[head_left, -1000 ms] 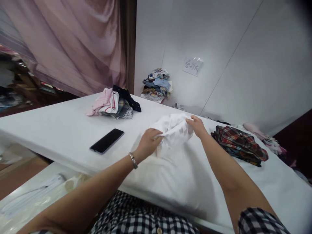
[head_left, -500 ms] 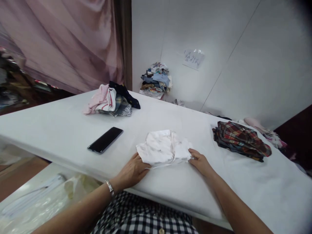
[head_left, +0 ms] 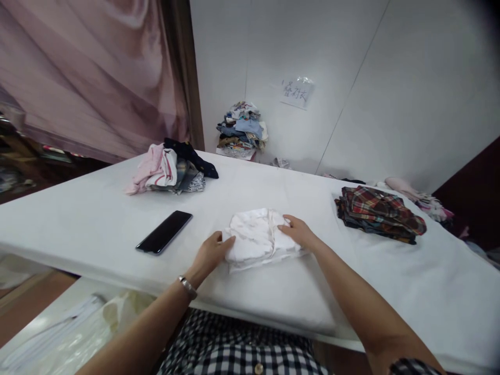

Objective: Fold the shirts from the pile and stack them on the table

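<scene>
A small white garment [head_left: 258, 238] lies folded into a rough, thick bundle near the front edge of the white tabletop [head_left: 97, 219], roughly in the middle of its width. Its cloth is plain white, creased and puckered, with a ridge of gathered fabric running down the middle and a flatter layer showing along the near edge.

The left hand [head_left: 211, 253] rests against the bundle's left side, fingers loosely curled and the thumb touching the cloth; it presses rather than grips. The right hand [head_left: 299, 232] lies flat on the bundle's right part, fingers spread and pointing left, palm down on the fabric.

A black phone [head_left: 164, 232] lies screen-up to the left, well apart from the bundle. Farther back on the left sits a heap of mixed clothes [head_left: 172, 166]; on the right lies a folded plaid pile [head_left: 378, 205].
</scene>
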The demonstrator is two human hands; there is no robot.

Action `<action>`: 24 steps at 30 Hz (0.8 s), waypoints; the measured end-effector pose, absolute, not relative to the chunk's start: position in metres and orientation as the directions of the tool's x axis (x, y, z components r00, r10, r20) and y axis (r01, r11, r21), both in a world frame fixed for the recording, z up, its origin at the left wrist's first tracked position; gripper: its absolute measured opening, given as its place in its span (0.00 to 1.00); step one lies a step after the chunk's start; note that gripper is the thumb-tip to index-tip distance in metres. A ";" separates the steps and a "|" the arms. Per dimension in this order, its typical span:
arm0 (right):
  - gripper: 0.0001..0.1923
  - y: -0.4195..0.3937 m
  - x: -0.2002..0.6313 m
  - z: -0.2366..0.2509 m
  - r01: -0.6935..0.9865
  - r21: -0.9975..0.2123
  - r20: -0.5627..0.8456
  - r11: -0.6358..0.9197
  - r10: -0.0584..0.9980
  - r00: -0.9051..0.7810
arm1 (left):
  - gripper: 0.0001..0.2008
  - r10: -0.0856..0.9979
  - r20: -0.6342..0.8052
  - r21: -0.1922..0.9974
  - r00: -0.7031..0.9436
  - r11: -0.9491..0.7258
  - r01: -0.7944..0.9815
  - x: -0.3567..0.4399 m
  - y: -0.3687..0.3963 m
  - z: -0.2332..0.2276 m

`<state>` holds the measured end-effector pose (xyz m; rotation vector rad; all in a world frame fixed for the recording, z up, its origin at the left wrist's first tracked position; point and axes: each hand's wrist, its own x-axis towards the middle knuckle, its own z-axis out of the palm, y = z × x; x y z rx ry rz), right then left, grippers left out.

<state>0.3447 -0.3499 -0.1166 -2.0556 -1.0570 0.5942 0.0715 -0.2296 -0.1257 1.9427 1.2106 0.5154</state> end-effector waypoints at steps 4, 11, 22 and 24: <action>0.22 -0.359 0.341 -0.121 0.465 -0.869 0.167 -0.172 0.782 0.600 | 0.14 0.788 0.043 0.953 0.614 -0.218 0.213 0.092 -0.235 -0.119; 0.24 -0.397 0.365 -0.147 0.455 -0.839 0.113 -0.300 0.721 0.684 | 0.07 0.811 -0.128 0.853 0.570 -0.203 0.480 0.099 -0.239 -0.132; 0.26 -0.386 0.362 -0.158 0.544 -0.804 0.154 -0.242 0.798 0.583 | 0.16 0.854 -0.025 0.754 0.520 -0.325 0.570 0.082 -0.234 -0.135; 0.26 -0.385 0.363 -0.160 0.549 -0.779 0.133 -0.303 0.775 0.617 | 0.18 0.862 0.001 0.744 0.508 -0.340 0.576 0.089 -0.225 -0.135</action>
